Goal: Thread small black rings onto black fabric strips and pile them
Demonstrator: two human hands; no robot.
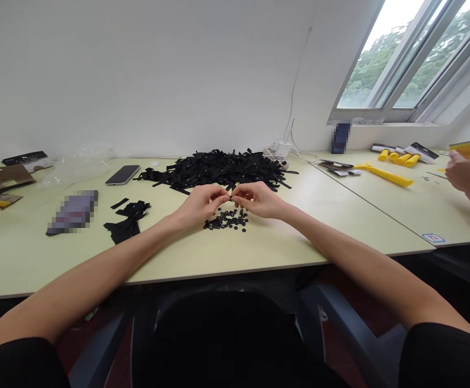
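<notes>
My left hand (200, 205) and my right hand (259, 199) meet fingertip to fingertip over the table. Both are closed in a pinch on a small black piece (230, 198), mostly hidden by the fingers; its kind I cannot make out. Just below them lie many small round black discs with centre holes, like washers (229, 220), scattered loosely. Behind the hands rises a wide heap of short black fabric strips (219, 168), some with small shiny dots. A smaller bunch of black strips (128, 221) rests to the left of my left forearm.
On the pale table (227, 258) a phone (123, 175) lies at left, near a blurred-out packet (73, 212), clear plastic and cardboard packaging (2, 175). White chargers with cables (282, 148) stand behind. Yellow-handled tools (384, 175) lie right, where another person's hand (465, 172) holds something yellow.
</notes>
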